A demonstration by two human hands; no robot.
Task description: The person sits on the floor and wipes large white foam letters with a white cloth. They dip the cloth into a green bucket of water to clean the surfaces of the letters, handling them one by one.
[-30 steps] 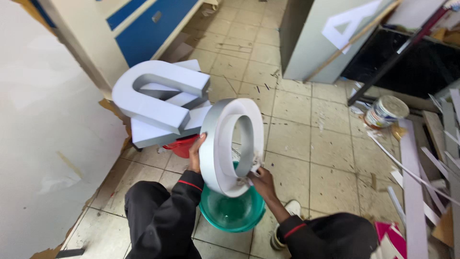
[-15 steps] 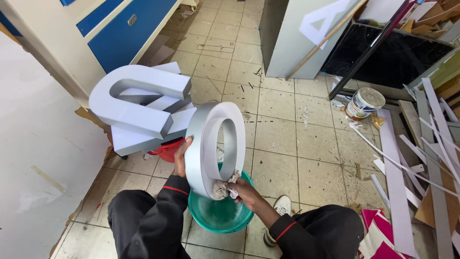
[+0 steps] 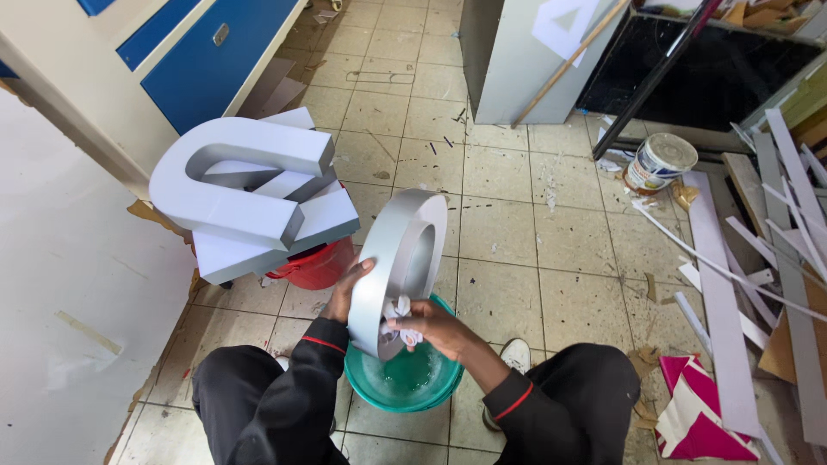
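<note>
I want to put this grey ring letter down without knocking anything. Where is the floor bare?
Bare tiles lie ahead of the green basin, between the red bucket and the paint can, up to the grey cabinet. The right side is crowded with strips and scraps. The left is taken by the stacked letters. Both hands, left and right, hold the ring.

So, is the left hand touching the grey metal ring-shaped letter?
Touching. The head view shows the left hand wrapped around the outer edge of the grey metal ring-shaped letter, fingers lying directly on its rim.
</note>
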